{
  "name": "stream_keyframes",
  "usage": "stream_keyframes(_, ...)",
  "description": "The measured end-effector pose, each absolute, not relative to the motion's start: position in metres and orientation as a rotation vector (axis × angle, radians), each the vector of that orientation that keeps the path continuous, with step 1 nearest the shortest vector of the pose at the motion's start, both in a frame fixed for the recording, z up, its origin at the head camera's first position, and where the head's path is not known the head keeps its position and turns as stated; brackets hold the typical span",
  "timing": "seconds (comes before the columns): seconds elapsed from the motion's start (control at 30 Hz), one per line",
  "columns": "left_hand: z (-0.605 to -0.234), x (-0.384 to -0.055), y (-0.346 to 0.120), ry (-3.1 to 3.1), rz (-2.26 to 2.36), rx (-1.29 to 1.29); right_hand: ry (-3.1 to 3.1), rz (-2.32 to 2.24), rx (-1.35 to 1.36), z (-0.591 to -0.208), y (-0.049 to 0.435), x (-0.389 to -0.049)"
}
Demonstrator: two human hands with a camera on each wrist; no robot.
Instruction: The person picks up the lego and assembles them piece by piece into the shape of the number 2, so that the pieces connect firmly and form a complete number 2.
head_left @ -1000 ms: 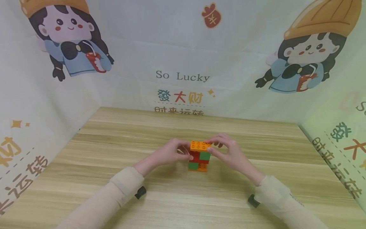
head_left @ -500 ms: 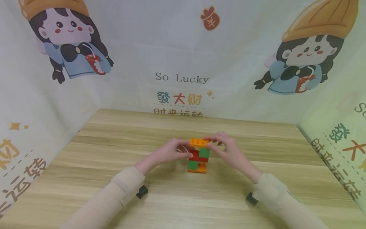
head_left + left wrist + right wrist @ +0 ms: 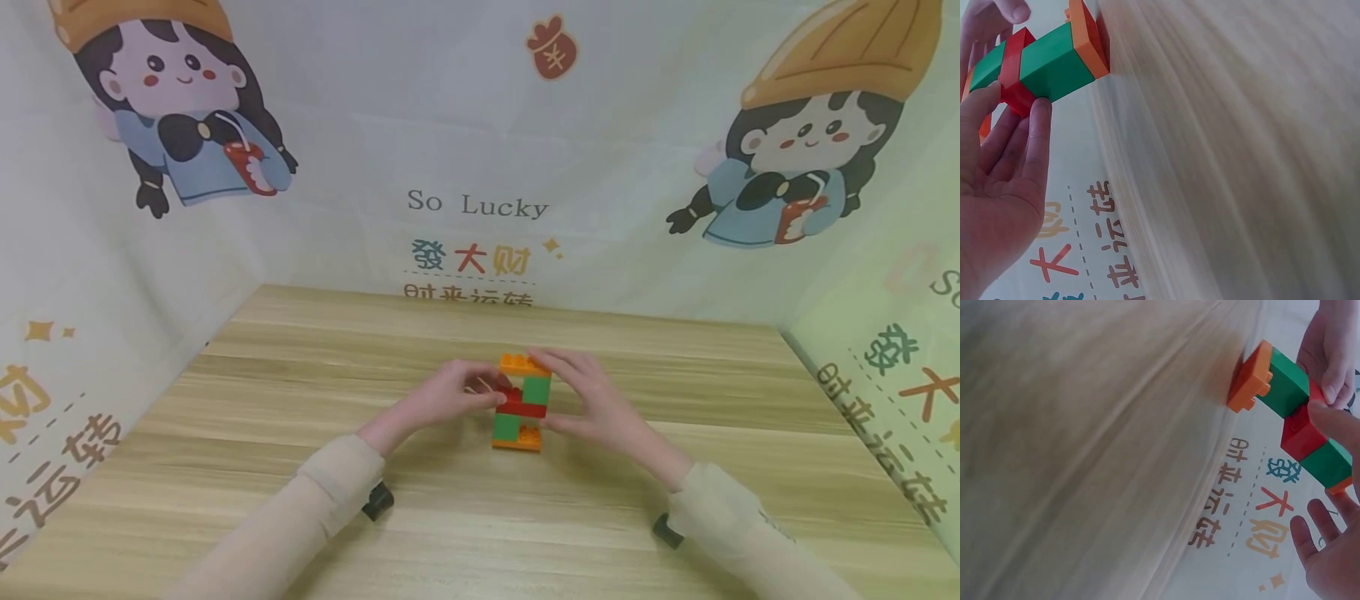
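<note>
A tower of toy building bricks stands upright on the table in the head view. From the bottom up come an orange brick [image 3: 504, 445], a green brick [image 3: 506, 427], a red brick [image 3: 528, 410], another green brick [image 3: 536, 390] and a top orange brick [image 3: 516, 366]. My left hand [image 3: 450, 397] pinches the red layer from the left; the left wrist view shows its thumb and fingers around the red brick [image 3: 1017, 65]. On the other side my right hand [image 3: 600, 406] spans the upper tower, thumb against the red brick [image 3: 1302, 432], a finger at the top orange brick [image 3: 1340, 485].
The tower rests on a wooden table [image 3: 300, 358]. Printed cloth [image 3: 360, 167] with cartoon figures and lettering hangs behind and at both sides. A small black device sits under each cuff, at the left wrist [image 3: 378, 502] and the right wrist [image 3: 667, 530].
My right thumb has moved down from the top orange brick to the red layer, while its fingers stay near the top. My left hand keeps its place. The tower top is tilted less toward the camera.
</note>
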State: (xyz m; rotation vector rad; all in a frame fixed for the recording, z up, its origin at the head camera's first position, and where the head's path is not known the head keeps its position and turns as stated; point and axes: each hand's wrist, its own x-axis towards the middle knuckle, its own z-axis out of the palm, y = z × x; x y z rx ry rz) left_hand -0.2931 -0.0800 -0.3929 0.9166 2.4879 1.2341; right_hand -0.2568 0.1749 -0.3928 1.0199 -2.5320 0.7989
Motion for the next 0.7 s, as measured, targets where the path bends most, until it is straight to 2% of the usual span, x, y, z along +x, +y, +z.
stream_keyframes(0.7,-0.398,-0.294,-0.078,2.520,1.271,0.893,-2.662,0.841,0.947,-0.391,0.174,-0.280)
